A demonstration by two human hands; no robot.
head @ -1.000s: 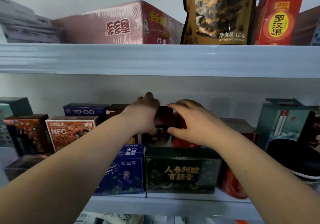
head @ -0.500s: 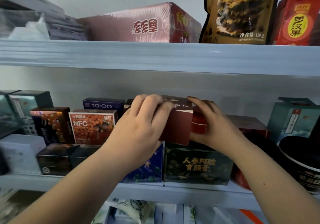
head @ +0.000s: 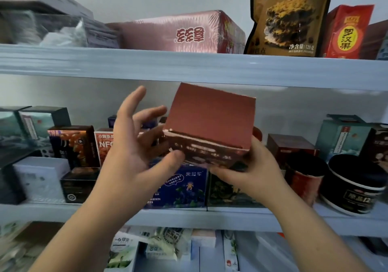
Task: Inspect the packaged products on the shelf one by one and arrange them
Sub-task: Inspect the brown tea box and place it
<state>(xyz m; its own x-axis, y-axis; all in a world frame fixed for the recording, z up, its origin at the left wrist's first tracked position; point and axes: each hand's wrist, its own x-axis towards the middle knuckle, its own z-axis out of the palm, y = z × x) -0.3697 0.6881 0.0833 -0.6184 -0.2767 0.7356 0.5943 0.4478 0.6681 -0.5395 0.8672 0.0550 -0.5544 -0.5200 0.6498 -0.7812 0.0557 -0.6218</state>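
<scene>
The right hand (head: 249,173) grips the box (head: 210,124) by its lower right corner, fingers curled under it and thumb along the bottom edge. The left hand (head: 134,145) is spread wide and holds nothing, with only the thumb tip seeming to touch the box's lower left edge. The box hangs in the air in front of the middle shelf (head: 231,217), tipped so that its plain top faces us.

To inspect it well, I think the left hand should close on the free side, so that both hands can turn the box face by face. It should be kept low, clear of the upper shelf (head: 189,68). The box then wants setting back print forward.

It is matt dark-red card, with sharp edges, and probably light. Behind it stand a glossy blue carton (head: 184,187) and a dark green one (head: 226,192). To the right are a red cup (head: 304,179) and a round black tub (head: 352,187). Farther up lie a film-wrapped pink pack (head: 184,34) and a crinkly snack bag (head: 287,15).
</scene>
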